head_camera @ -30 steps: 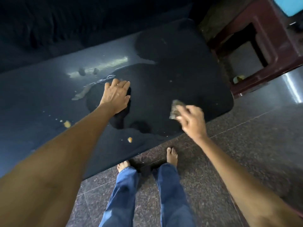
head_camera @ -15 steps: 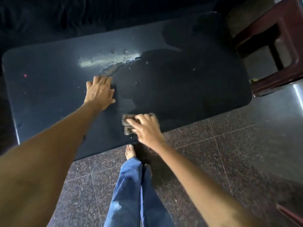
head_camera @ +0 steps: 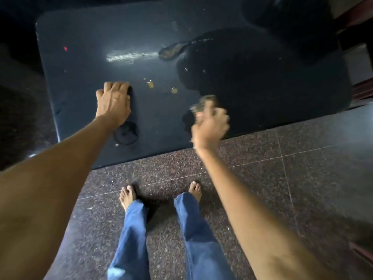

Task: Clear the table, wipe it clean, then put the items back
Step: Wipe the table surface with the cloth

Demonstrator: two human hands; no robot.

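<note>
A dark, glossy table (head_camera: 80,63) fills the upper part of the head view. My left hand (head_camera: 113,102) rests palm down on its left half, fingers together, holding nothing. My right hand (head_camera: 210,124) is near the table's front edge, blurred by motion, closed on a crumpled greyish cloth (head_camera: 203,104) that pokes out beyond the fingers. Two yellowish crumbs (head_camera: 150,84) (head_camera: 174,90) lie between the hands. Farther back is a brownish smear (head_camera: 171,50) beside a pale streak (head_camera: 129,56).
A dark red stool (head_camera: 361,91) stands just off the table's right end. The floor (head_camera: 282,178) is speckled granite tile; my bare feet (head_camera: 128,196) and blue jeans are below the table's front edge. A small red speck (head_camera: 65,48) sits at the table's far left.
My right hand has swept the cloth from the front middle of the table toward the right. The left hand stays pressed on the table. The view has shifted, showing both feet apart.
</note>
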